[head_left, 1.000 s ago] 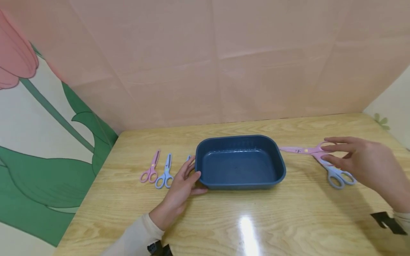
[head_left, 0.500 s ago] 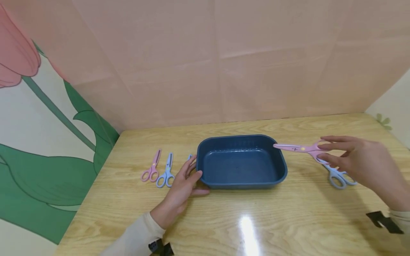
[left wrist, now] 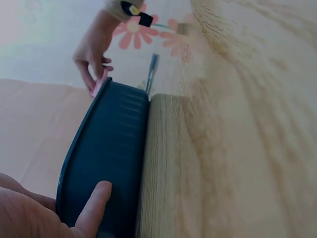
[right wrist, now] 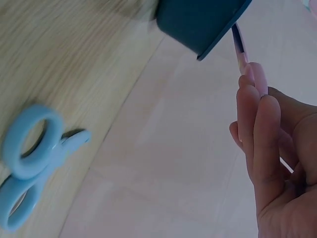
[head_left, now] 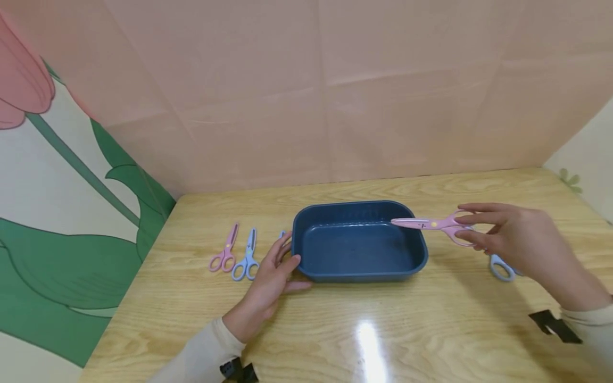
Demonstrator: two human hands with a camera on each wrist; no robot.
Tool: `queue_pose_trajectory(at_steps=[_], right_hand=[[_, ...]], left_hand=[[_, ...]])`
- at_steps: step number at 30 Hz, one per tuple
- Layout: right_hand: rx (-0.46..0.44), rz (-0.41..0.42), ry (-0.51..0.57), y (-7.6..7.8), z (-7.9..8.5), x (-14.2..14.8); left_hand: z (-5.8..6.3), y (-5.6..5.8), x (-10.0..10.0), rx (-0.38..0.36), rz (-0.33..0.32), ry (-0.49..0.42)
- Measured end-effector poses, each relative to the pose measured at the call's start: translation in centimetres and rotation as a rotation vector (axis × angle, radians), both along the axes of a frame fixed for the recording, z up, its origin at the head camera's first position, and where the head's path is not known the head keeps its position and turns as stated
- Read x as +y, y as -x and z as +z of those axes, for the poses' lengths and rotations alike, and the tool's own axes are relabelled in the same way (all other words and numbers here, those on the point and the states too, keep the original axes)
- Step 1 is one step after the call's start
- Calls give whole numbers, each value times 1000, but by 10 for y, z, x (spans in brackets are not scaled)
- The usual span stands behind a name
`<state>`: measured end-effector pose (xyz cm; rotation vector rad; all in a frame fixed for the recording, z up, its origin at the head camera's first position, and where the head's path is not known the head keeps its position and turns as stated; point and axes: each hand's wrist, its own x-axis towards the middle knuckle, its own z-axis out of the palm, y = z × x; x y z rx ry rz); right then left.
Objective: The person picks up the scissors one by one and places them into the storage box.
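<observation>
My right hand [head_left: 514, 234] pinches a pair of pink scissors [head_left: 433, 224] by the handle loops. Their blades point left, reaching across the right rim of a dark blue plastic bin [head_left: 359, 276]. In the right wrist view, pink scissors [right wrist: 255, 77] show between the fingertips beside the bin [right wrist: 193, 22]. My left hand [head_left: 268, 279] rests against the bin's left end with spread fingers. One straight finger [left wrist: 96, 206] lies along the outer wall in the left wrist view. The bin has nothing inside it. Blue scissors [head_left: 501, 267] lie on the table, partly hidden under my right hand.
Left of the bin, pink scissors [head_left: 224, 252] and blue scissors [head_left: 247, 260] lie side by side on the wooden table [head_left: 330, 324]. Another blue tip [head_left: 282, 234] peeks out behind my left hand. A pink cloth backdrop [head_left: 316, 106] stands along the table's far edge.
My right hand has moved left with the pink scissors, bringing the blades from beside the bin to over its right rim. My left hand has kept its place at the bin.
</observation>
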<state>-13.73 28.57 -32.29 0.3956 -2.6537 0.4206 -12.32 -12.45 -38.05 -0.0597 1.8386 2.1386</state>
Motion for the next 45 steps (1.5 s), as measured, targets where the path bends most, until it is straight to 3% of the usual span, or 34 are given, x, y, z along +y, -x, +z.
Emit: queue_pose_trajectory(at_steps=[5,16,27,34,45], right_hand=[[7,45,-9,3,4,-13],[-92,130,-18,6,12,-40],[-254,122,-55,10,16,-51],[-261,148,-98,13,10,-58],[-192,237,-140,10,4,-68]], left_hand=[[1,0,1,12,-2,-4],[2,-1,3,11,13,-24],[0,-1,3,26,21,-28],[1,-2,3,25,31,-21],[1,-1,3,15,16,-9]])
